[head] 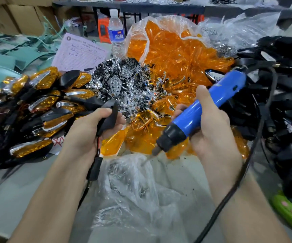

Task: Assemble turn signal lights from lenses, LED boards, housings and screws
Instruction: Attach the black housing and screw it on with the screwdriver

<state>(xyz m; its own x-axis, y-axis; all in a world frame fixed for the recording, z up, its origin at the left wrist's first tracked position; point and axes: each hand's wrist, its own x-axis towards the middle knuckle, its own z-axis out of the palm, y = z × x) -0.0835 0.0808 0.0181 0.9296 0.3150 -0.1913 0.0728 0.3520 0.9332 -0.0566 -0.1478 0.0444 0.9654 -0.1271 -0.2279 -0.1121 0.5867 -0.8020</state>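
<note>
Left grip (87, 130) curls round a black housing (110, 114), held over loose orange lenses (141, 144). Right grip (210, 123) clasps the blue electric screwdriver (226, 88). Best to lift 1 screw from the screw bag (133, 181) and seat it squarely, with the housing steady.

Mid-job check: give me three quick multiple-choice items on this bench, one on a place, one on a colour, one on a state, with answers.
1. The finished turn signal lights are piled:
A) to the person's left
B) to the person's right
C) straight ahead

2. The electric screwdriver has a body that is:
A) red
B) blue
C) green

3. The left hand:
A) lies open
B) grips a black housing
C) pinches a screw

Answers:
1 A, the amber-and-black heap lies left of the left hand.
2 B, the right hand wraps a blue barrel.
3 B, fingers curl round the housing, its wire hanging below.
</note>
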